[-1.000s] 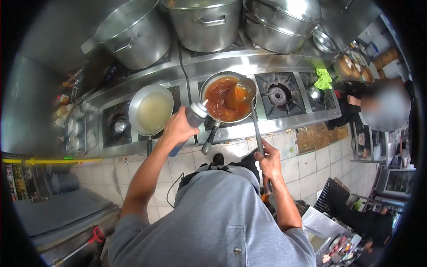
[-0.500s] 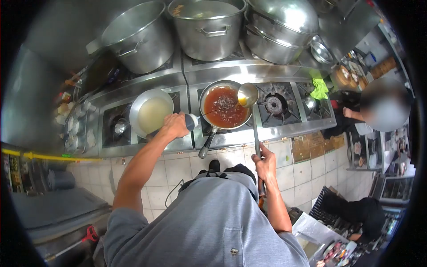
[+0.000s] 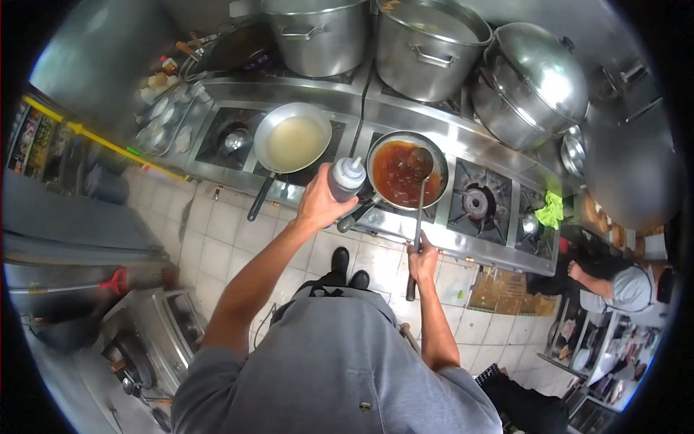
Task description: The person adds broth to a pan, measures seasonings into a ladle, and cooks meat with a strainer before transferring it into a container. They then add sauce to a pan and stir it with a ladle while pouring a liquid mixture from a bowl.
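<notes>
My left hand (image 3: 319, 204) is wrapped round a squeeze bottle (image 3: 346, 179) with dark contents and a pale nozzle, held upright just left of a frying pan. My right hand (image 3: 423, 262) grips the long handle of a ladle (image 3: 421, 165), whose bowl dips into red-brown sauce (image 3: 399, 173). That sauce fills much of the frying pan (image 3: 371, 155), which sits on a burner with its handle toward me. Left of it, a second pan (image 3: 324, 129) holds pale, cloudy liquid on another burner; neither hand touches it.
Large steel pots (image 3: 318, 43) line the back of the stove (image 3: 289, 189), one with a domed lid (image 3: 549, 65). A bare burner (image 3: 475, 204) lies right of the sauce pan, with a green cloth (image 3: 551, 210) beyond. Another person (image 3: 622, 286) is at the far right.
The squeeze bottle has gone from tipped over the sauce pan to upright beside it. The ladle's bowl has moved from the pan's right rim down into the sauce. My view has shifted.
</notes>
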Tool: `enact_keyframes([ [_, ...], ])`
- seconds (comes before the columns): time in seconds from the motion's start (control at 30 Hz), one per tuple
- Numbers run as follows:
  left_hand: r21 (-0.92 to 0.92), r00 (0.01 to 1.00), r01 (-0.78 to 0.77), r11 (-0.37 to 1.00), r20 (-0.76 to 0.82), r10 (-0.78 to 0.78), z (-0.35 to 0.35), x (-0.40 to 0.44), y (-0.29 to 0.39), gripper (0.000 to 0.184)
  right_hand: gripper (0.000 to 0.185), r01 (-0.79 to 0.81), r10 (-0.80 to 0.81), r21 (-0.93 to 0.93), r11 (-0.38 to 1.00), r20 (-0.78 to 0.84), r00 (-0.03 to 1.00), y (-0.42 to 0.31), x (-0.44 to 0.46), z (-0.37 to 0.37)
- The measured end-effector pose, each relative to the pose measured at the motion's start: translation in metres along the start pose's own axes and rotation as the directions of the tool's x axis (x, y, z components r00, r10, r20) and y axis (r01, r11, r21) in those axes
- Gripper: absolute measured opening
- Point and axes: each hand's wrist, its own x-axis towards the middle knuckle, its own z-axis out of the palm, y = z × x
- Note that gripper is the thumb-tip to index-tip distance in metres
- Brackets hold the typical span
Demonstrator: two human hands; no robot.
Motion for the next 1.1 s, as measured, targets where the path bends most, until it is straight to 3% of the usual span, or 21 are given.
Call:
enact_keyframes([
  [0.07,-0.25,0.985,-0.064,0.966,-0.17,0.022,-0.005,-0.019,0.006,0.077,0.054,-0.173,0.135,0.416,0.893,0.121,0.983,-0.023,-0.008,0.014],
  [0.13,-0.264,0.978,-0.034,0.964,-0.208,-0.022,-0.013,-0.037,0.004,0.079,0.049,-0.305,0.194,0.705,0.64,0.236,0.952,-0.029,-0.006,0.027],
  [0.17,-0.33,0.963,-0.078,0.941,-0.269,-0.014,-0.016,-0.045,-0.005,0.079,0.049,-0.306,0.192,0.703,0.642,0.239,0.952,-0.035,-0.006,0.029],
  [0.23,-0.42,0.954,-0.115,0.9,-0.3,-0.018,-0.035,-0.064,-0.019,0.079,0.046,-0.387,0.221,0.825,0.412,0.321,0.921,-0.05,-0.011,0.028],
  [0.27,-0.423,0.954,-0.116,0.898,-0.299,-0.017,-0.047,-0.076,-0.026,0.079,0.046,-0.384,0.223,0.825,0.414,0.318,0.922,-0.057,-0.015,0.026],
  [0.4,-0.412,0.939,-0.105,0.905,-0.34,-0.046,-0.1,-0.126,-0.075,0.075,0.039,-0.268,0.274,0.668,0.695,0.099,0.957,-0.088,-0.037,0.013],
  [0.47,-0.349,0.926,-0.052,0.936,-0.368,-0.086,-0.132,-0.153,-0.11,0.075,0.044,-0.195,0.227,0.507,0.839,0.0,0.974,-0.096,-0.045,0.008],
  [0.6,-0.31,0.89,0.021,0.95,-0.428,-0.159,-0.2,-0.199,-0.187,0.075,0.058,-0.005,0.069,0.197,0.98,-0.319,0.945,-0.107,-0.064,0.026],
  [0.67,-0.298,0.875,0.039,0.954,-0.45,-0.177,-0.235,-0.222,-0.239,0.075,0.062,-0.107,-0.013,-0.234,0.966,-0.458,0.889,-0.132,-0.074,0.037],
  [0.73,-0.301,0.839,0.075,0.951,-0.496,-0.223,-0.263,-0.238,-0.277,0.075,0.061,-0.155,0.015,-0.261,0.953,-0.469,0.883,-0.151,-0.08,0.055],
  [0.8,-0.313,0.829,0.092,0.945,-0.501,-0.247,-0.297,-0.25,-0.3,0.074,0.062,-0.187,-0.231,-0.519,0.834,-0.637,0.735,-0.138,-0.069,0.079],
  [0.83,-0.265,0.826,0.132,0.955,-0.504,-0.254,-0.312,-0.257,-0.313,0.077,0.066,-0.128,-0.347,-0.564,0.816,-0.655,0.672,-0.147,-0.07,0.092],
  [0.87,-0.265,0.828,0.142,0.954,-0.496,-0.261,-0.323,-0.262,-0.325,0.077,0.066,-0.133,-0.343,-0.568,0.812,-0.65,0.678,-0.153,-0.068,0.106],
  [0.93,-0.238,0.783,0.148,0.96,-0.565,-0.261,-0.342,-0.262,-0.344,0.077,0.068,-0.06,-0.395,-0.501,0.864,-0.745,0.538,-0.146,-0.055,0.133],
  [0.97,-0.234,0.778,0.153,0.96,-0.57,-0.263,-0.349,-0.257,-0.353,0.077,0.046,0.033,0.031,0.092,0.995,-0.623,0.782,-0.105,-0.035,0.132],
  [1.0,-0.372,0.794,0.139,0.918,-0.513,-0.328,-0.354,-0.25,-0.364,0.079,0.026,-0.154,0.449,0.629,0.762,-0.342,0.825,-0.064,-0.015,0.131],
  [1.03,-0.384,0.813,0.123,0.915,-0.49,-0.315,-0.36,-0.243,-0.38,0.08,0.025,-0.268,0.505,0.582,0.767,-0.29,0.813,-0.064,-0.017,0.132],
  [1.07,-0.397,0.832,0.109,0.911,-0.466,-0.302,-0.367,-0.237,-0.396,0.081,0.031,-0.303,0.43,0.329,0.894,-0.444,0.786,-0.052,-0.022,0.139],
  [1.1,-0.295,0.854,0.088,0.951,-0.47,-0.225,-0.375,-0.226,-0.41,0.082,0.04,-0.404,0.34,0.025,0.915,-0.59,0.733,-0.039,-0.028,0.146],
])
